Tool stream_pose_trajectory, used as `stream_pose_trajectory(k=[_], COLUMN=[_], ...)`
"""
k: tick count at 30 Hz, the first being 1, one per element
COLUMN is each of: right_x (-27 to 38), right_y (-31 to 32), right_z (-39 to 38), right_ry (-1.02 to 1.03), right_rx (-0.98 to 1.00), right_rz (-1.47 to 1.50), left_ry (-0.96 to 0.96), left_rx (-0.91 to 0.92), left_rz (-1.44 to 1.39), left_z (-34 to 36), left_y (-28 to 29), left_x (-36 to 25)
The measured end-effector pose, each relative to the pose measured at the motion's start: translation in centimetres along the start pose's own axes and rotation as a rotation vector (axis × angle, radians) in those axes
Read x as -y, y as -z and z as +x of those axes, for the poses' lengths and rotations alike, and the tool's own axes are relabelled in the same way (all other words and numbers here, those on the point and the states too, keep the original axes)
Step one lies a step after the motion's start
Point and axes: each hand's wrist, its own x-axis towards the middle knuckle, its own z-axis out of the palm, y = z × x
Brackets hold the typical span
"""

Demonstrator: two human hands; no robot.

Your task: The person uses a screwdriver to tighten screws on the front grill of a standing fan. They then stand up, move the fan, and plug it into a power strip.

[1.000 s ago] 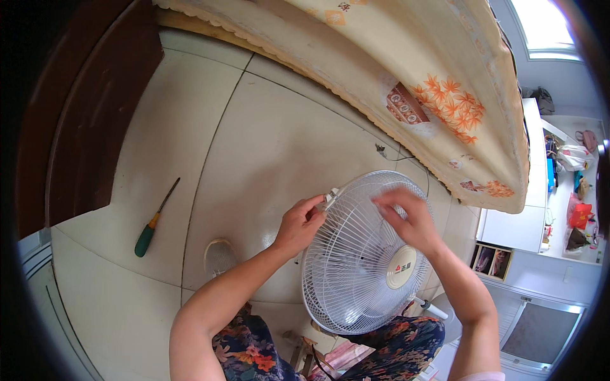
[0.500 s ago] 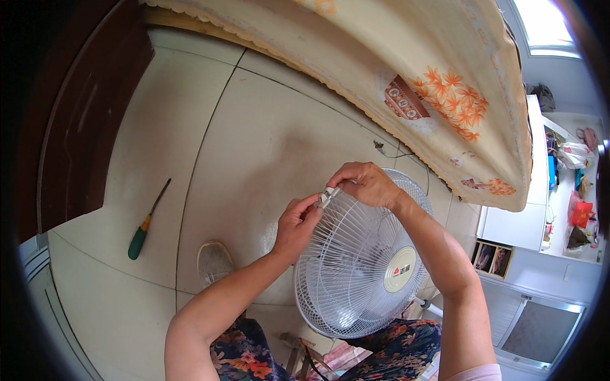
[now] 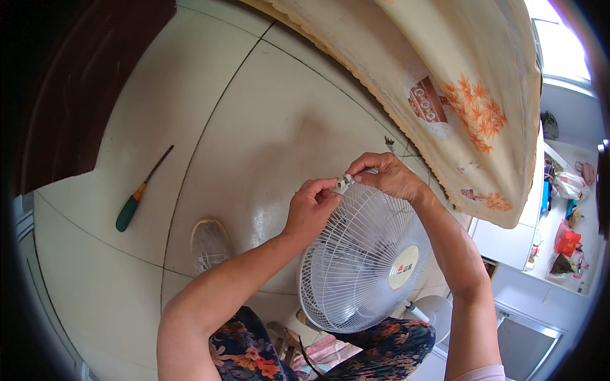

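A white electric fan [image 3: 361, 260] with a round wire guard leans between my knees, its pale centre badge facing up to the right. On the guard's upper left rim sits a small white clip [image 3: 342, 186]. My left hand [image 3: 311, 208] pinches the clip's lower left side between thumb and fingers. From the other side, my right hand [image 3: 393, 178] has its thumb and bent forefinger closed on the clip's upper end. The fingertips partly cover the clip, so I cannot tell whether it is fastened.
A screwdriver [image 3: 129, 211] with a green and yellow handle lies on the tiled floor at left. Dark wooden furniture [image 3: 82, 82] stands at the upper left. A floral cloth [image 3: 375, 47] hangs at the upper right. Cluttered shelves [image 3: 569, 244] are far right.
The view has shifted, so the floor and furniture sit differently in it. Both hands stay at the clip on the guard's rim, with the fingers slightly rearranged.
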Motion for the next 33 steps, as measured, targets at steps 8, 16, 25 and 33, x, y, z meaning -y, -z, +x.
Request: stream_pose_trajectory(k=[8,16,25,33], right_x=[0.37,0.25,-0.13,0.07], right_y=[-0.18,-0.36,-0.16,0.08], right_z=[0.17,0.24,0.16,0.18], right_ry=[-0.006,-0.026,-0.031,-0.065], right_rx=[0.003,-0.047,-0.034,0.001], right_rz=[-0.039,-0.05,-0.018,0.001], left_ry=[0.005,0.012,0.009,0.037], left_rx=[-0.023,-0.01,0.051,0.106], left_rz=[-0.007,0.013,0.011,-0.001], left_z=[0.06,0.2,0.28,0.72], left_y=[-0.09,-0.05,-0.02,0.12], left_x=[0.01,0.06,-0.27,-0.61])
